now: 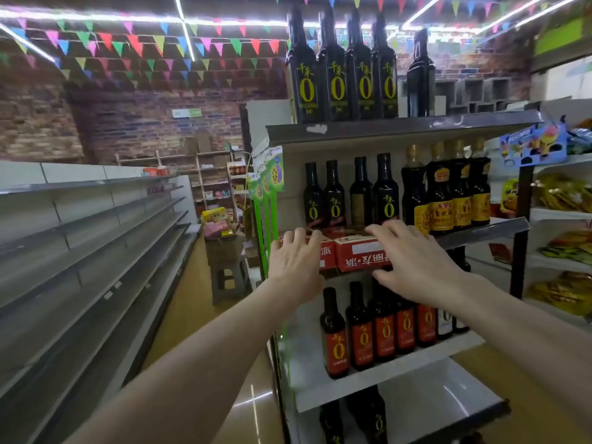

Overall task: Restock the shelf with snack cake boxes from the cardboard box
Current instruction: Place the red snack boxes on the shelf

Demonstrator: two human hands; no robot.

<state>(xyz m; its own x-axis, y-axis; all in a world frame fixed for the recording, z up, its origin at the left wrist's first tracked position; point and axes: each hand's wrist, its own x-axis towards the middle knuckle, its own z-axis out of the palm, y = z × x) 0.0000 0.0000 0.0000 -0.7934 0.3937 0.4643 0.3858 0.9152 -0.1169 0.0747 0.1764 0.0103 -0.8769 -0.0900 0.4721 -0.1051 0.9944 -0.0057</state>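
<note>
Two red snack cake boxes lie side by side on the front of the middle shelf [480, 233], in front of dark bottles. The right box [358, 253] shows white upside-down lettering. My right hand [416, 261] lies over its right end with fingers spread and nearly straight. The left box [326, 253] is mostly hidden behind my left hand [296, 267], whose fingers rest against its front and top. The cardboard box is not in view.
Dark sauce bottles [349, 81] fill the top shelf, the back of the middle shelf and the shelf below [381, 328]. Bare grey shelving [96, 238] runs along the left. A stool with goods [224, 251] stands down the aisle. Snack bags [563, 193] fill the right rack.
</note>
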